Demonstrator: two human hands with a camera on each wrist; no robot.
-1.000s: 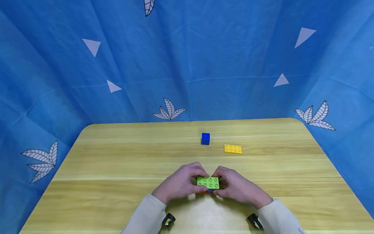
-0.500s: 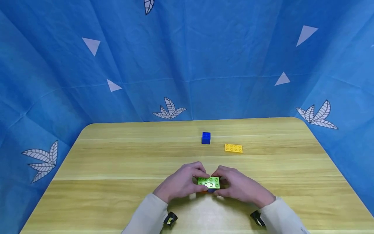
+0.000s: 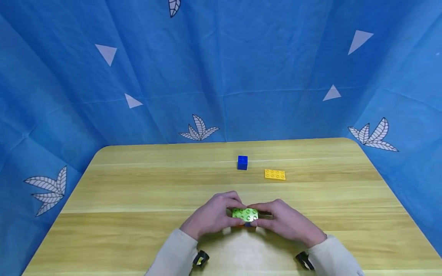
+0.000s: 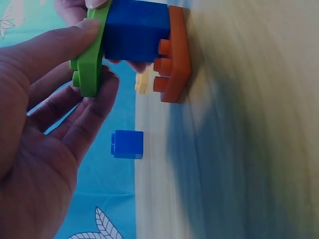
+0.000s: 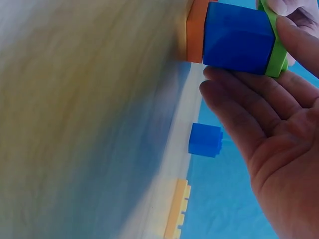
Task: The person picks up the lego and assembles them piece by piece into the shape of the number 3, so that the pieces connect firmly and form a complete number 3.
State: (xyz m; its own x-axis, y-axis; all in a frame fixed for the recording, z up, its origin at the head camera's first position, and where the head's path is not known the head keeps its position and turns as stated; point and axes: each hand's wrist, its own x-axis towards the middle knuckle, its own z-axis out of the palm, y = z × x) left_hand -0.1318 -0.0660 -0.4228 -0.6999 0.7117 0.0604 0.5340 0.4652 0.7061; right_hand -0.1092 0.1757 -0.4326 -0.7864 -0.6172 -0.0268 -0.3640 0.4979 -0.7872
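A green flat building brick [image 3: 246, 215] with round studs lies on top of a blue brick [image 4: 137, 32], which sits at the right end of an orange flat brick [image 4: 178, 59] on the table. Pinching the green brick's left part, my left hand [image 3: 215, 215] has its thumb on the near side and fingers on the far side. My right hand [image 3: 286, 220] holds the right part of the green brick between thumb and fingers. In the right wrist view, its longer fingers extend down behind the blue brick. On the left, several orange studs show beneath the green overhang.
Farther back on the wooden table [image 3: 138, 191] stand a small blue brick [image 3: 242, 163] and, to its right, a yellow flat brick [image 3: 274, 174]. A blue cloth [image 3: 221, 69] with leaf and triangle prints hangs beyond the table's back and side edges.
My right hand has shifted its hold, with the fingers straighter and the thumb raised from the blue brick's level to the green brick's near edge. My left hand keeps its grip.
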